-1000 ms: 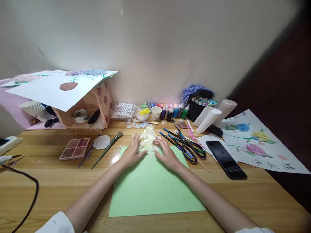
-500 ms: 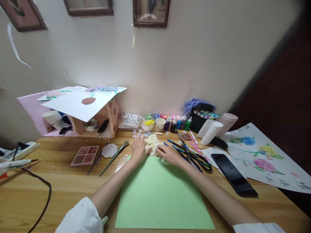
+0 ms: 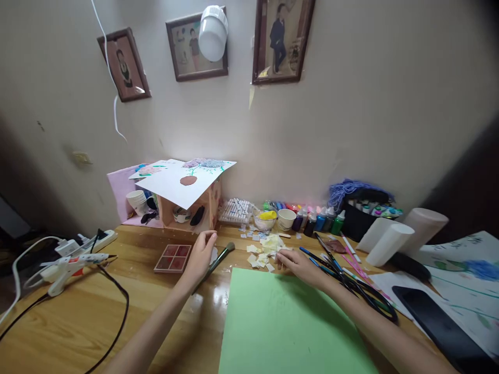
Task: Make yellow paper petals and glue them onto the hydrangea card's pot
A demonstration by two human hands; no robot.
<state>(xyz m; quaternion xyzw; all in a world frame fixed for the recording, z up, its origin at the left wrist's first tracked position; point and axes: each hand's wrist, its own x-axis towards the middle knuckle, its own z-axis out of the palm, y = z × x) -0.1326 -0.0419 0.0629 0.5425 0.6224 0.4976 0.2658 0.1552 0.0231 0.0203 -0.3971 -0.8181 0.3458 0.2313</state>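
Observation:
A loose pile of pale yellow paper scraps (image 3: 268,246) lies beyond the top edge of a light green sheet (image 3: 288,322). At the pile's right side rests my right hand (image 3: 298,265), its fingers bent and lightly apart, tips touching or close to the scraps; nothing held shows. My left hand (image 3: 200,254) is over the table, between a reddish four-part palette (image 3: 173,258) and a green-handled brush (image 3: 218,261). Its thumb is up and its fingers are partly hidden, loosely bent, with no object visible in them. It covers most of a white dish (image 3: 214,254).
Scissors (image 3: 370,296) and pens lie to the right, beside a black phone (image 3: 444,322). Paint bottles (image 3: 319,222), a paper cup (image 3: 287,219) and a bowl (image 3: 265,222) line the wall. A glue gun (image 3: 70,267) with cords is at the left.
My left hand has lifted off the yellow scraps and moved left, uncovering the pile. My right hand stays by the scraps. The view has turned left and up.

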